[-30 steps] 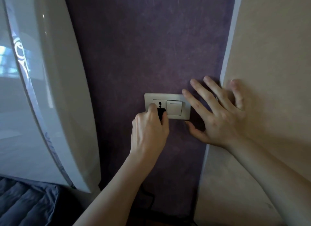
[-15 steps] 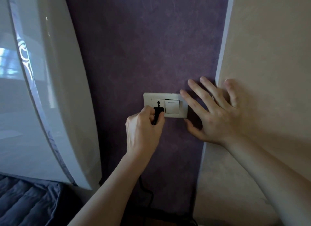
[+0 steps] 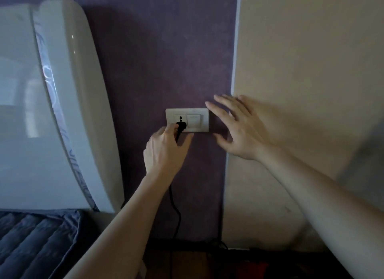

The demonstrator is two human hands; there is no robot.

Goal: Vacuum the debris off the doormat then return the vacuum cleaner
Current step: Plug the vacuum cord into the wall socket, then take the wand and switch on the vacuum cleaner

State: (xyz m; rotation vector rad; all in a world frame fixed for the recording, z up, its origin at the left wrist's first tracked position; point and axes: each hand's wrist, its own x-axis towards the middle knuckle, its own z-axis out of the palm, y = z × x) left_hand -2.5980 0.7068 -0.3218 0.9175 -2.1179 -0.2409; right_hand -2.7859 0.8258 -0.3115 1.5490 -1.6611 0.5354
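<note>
Pinched small black plastic plug (image 3: pixel 180 126) at beige rectangular wall outlet plate (image 3: pixel 192 111) with left hand (image 3: pixel 164 152); held right hand (image 3: pixel 243 133) open-fingered just beside plate.

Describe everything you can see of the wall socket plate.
The socket plate is a cream, plastic-looking rectangle, mounted flat and level on the purple wall. Its left half holds a socket with dark holes, its right half a rocker switch. A black plug, pinched by the left hand, sits at the socket's lower part; whether it is seated is unclear. The right hand lies beside its right edge.
</note>
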